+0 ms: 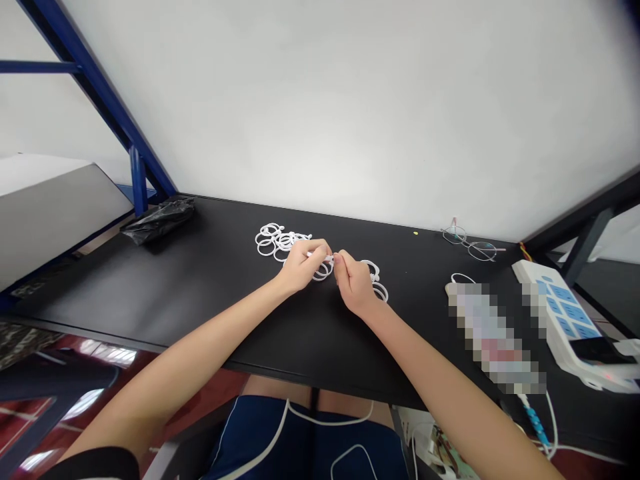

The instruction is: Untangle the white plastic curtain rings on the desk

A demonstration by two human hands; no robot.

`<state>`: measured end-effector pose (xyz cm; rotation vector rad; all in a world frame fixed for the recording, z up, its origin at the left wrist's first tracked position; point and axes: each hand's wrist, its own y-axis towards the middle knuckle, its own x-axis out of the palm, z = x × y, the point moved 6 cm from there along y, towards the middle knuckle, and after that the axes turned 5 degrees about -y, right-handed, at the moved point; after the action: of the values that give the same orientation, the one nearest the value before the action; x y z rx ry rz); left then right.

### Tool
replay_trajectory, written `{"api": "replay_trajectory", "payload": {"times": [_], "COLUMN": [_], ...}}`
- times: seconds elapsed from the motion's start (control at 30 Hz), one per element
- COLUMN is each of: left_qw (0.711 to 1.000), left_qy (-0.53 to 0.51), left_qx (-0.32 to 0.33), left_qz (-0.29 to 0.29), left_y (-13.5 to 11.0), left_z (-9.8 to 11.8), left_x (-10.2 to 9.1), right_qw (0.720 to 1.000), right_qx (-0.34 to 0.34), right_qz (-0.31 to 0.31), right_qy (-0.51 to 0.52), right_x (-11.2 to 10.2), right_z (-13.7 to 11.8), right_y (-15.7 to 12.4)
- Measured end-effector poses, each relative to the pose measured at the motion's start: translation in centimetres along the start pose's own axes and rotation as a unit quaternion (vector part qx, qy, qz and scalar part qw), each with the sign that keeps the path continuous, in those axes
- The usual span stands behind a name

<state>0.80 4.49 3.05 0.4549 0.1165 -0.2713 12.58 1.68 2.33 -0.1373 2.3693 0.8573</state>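
My left hand and my right hand meet over the middle of the black table. Fingers and thumbs of both are pinched on a thin white ring with a small knob; the fingertips hide part of it. Just beyond my left hand lies a loose cluster of similar white rings, some overlapping. A few more white rings rest beside my right hand, partly covered by it. Whether the held piece is one ring or two joined ones, I cannot tell.
On the black table, a crumpled black plastic bag lies at the far left. Eyeglasses sit near the wall. To the right are a blurred-out phone with a cable and a white power strip.
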Motion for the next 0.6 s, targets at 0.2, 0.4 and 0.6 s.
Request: {"api": "replay_trajectory", "payload": {"times": [0.2, 0.4, 0.6], "left_qw": [0.990, 0.917, 0.898], "left_qy": [0.116, 0.345, 0.376], "left_qx": [0.083, 0.201, 0.228], "left_qz": [-0.014, 0.009, -0.007], "left_y": [0.2, 0.0, 0.2], "left_z": [0.2, -0.7, -1.6], "left_x": [-0.8, -1.9, -2.4], "right_qw": [1.000, 0.989, 0.974], "right_qx": [-0.004, 0.004, 0.006], "right_qz": [0.024, 0.147, 0.224], "right_qy": [-0.001, -0.015, -0.045], "right_x": [-0.6, -2.9, -4.6], "right_z": [0.3, 1.1, 2.6], "right_y": [0.2, 0.2, 0.2]}}
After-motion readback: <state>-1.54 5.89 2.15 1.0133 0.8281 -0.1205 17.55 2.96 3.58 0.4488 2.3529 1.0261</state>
